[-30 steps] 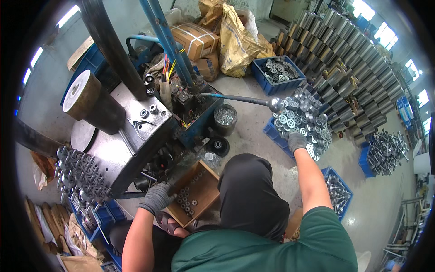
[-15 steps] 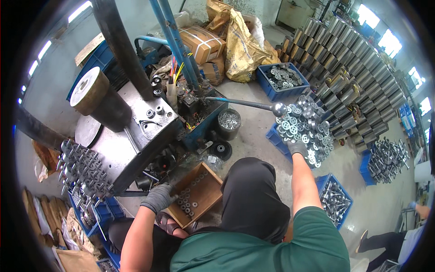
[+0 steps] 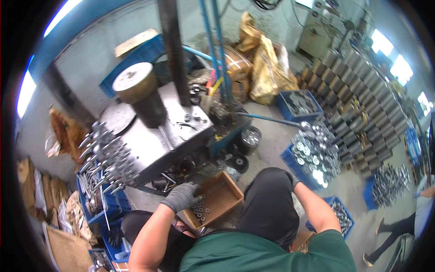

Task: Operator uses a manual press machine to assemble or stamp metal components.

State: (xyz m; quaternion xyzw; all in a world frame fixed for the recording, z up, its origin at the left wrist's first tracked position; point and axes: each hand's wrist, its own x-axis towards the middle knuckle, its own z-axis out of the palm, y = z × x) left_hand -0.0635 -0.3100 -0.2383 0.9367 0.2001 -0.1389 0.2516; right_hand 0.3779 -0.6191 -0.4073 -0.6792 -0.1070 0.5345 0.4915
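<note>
My left hand [image 3: 181, 196], in a grey glove, is over the left edge of a wooden box [image 3: 228, 202]. Its fingers are a little apart, and I see nothing in them. Small metal rings [image 3: 199, 212] lie inside the box, mostly along its left side and far edge. My right hand [image 3: 295, 178], also gloved, is beside my right knee. The knee hides most of it, so its fingers do not show. Right of the knee, silvery spoked metal discs [image 3: 312, 156] are heaped on a blue crate [image 3: 290, 162].
A metal press table [image 3: 152, 149] with a thick cylinder [image 3: 147, 95] and upright shafted parts [image 3: 108, 156] stands left. A ball-ended lever [image 3: 272, 119] reaches over the discs. Stacked metal cylinders [image 3: 358, 109] rise at right. A person's legs [image 3: 396, 231] show at lower right.
My right hand has drawn back from the disc heap to beside my knee. My left hand stays near the box's left edge. The whole view has shifted, with the scene now farther right.
</note>
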